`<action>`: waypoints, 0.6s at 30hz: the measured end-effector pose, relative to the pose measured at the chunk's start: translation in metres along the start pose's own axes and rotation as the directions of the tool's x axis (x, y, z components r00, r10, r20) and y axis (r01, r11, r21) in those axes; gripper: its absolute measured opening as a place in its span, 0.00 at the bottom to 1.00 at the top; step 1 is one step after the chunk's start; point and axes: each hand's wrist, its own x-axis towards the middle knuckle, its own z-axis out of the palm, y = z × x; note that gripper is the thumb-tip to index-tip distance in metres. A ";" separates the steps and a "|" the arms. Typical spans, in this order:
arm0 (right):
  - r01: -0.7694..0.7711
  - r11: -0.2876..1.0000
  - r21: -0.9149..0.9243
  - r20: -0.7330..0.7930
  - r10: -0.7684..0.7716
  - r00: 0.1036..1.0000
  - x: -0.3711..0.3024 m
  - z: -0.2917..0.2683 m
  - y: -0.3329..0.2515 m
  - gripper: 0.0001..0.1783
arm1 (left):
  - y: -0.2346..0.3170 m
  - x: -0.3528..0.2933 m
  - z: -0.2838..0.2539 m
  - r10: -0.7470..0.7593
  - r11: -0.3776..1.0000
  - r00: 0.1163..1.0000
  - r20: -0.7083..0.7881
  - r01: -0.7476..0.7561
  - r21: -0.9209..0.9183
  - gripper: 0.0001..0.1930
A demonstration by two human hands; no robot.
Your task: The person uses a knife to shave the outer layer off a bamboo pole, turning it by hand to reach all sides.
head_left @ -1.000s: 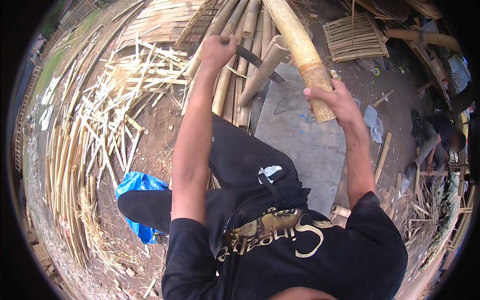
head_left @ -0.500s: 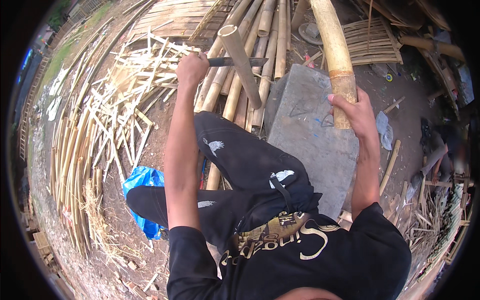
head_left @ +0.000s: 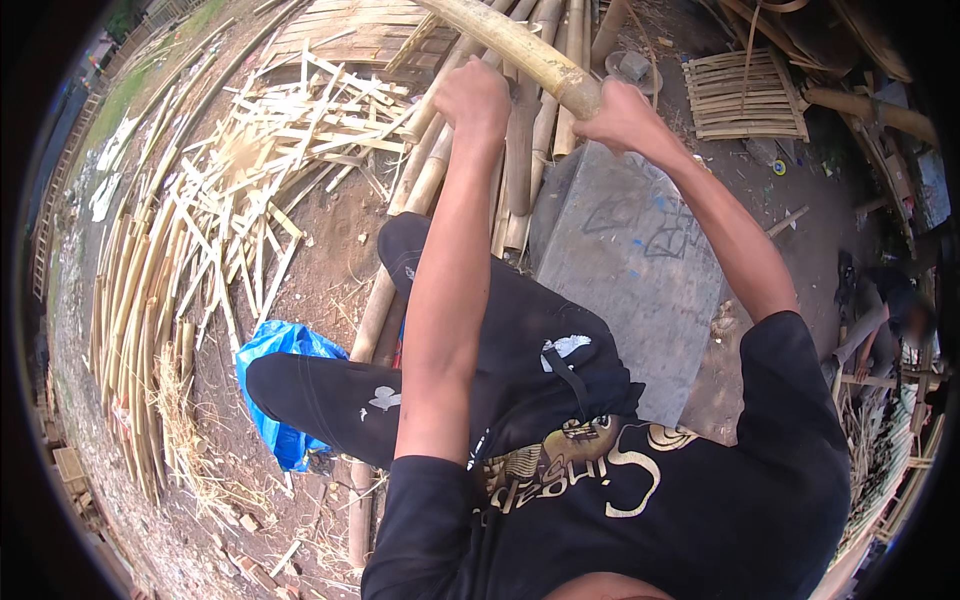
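Note:
My right hand (head_left: 622, 115) is closed round the near end of a thick bamboo pole (head_left: 520, 50), which slants up to the left out of view. My left hand (head_left: 474, 98) is a fist close below the pole, beside an upright bamboo piece (head_left: 520, 150). Half a second earlier this fist gripped a machete's handle; its blade is now hidden by hand and pole. The upright piece's top is covered too. Between my right forearm and my knees lies a grey concrete slab (head_left: 630, 260).
Split bamboo strips (head_left: 260, 150) are heaped at left, with bundled bamboo sticks (head_left: 130, 350) nearer. Long bamboo poles (head_left: 395, 250) lie ahead under my leg. A blue plastic sheet (head_left: 275, 350) is by my knee. A slatted bamboo panel (head_left: 745, 95) lies far right. Another person (head_left: 880, 310) crouches at right.
My right hand swung the bamboo pole leftward, from over the slab to above the upright piece. My left hand moved right and farther away, toward that piece. The machete blade went out of sight.

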 end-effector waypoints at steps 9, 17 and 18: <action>0.220 0.947 -0.234 -0.174 -0.263 0.949 0.016 -0.035 -0.012 0.33 | 0.021 -0.002 0.016 0.027 0.983 0.994 -0.107 -0.046 -0.180 0.25; 0.055 0.929 -0.366 -0.046 -0.077 0.996 0.007 -0.001 0.063 0.44 | 0.015 0.000 0.027 0.138 0.958 0.970 -0.199 -0.182 -0.224 0.27; 0.059 0.933 -0.355 -0.044 -0.080 0.996 0.009 0.000 0.067 0.46 | 0.019 0.000 0.028 0.130 0.961 0.972 -0.193 -0.172 -0.217 0.27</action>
